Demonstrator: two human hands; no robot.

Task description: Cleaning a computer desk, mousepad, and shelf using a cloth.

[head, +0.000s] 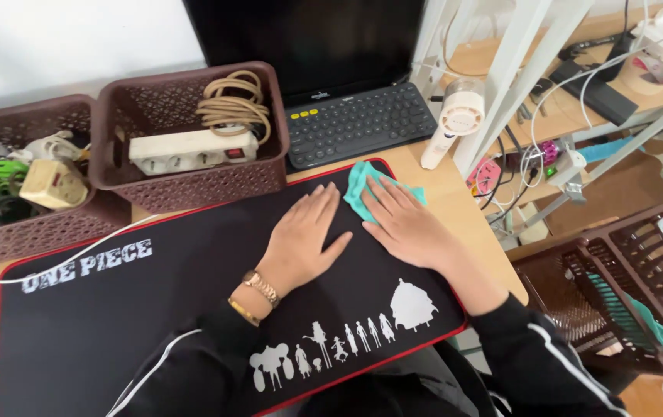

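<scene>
My left hand (301, 238) lies flat, fingers together, on a large black desk mat (138, 309) with a red edge and white printed figures. It holds nothing. A gold watch and bracelet circle that wrist. My right hand (402, 218) presses palm-down on a teal cloth (358, 187) at the mat's far right corner. The cloth sticks out beyond my fingers. Both sleeves are black with a white stripe.
Two brown plastic baskets stand at the back left: one (192, 174) holds a white power strip (192, 149) with a coiled cord, the other (30, 224) adapters and cables. A dark keyboard (358, 122), a small white fan (455, 116), a white shelf frame and brown baskets (617, 286) lie to the right.
</scene>
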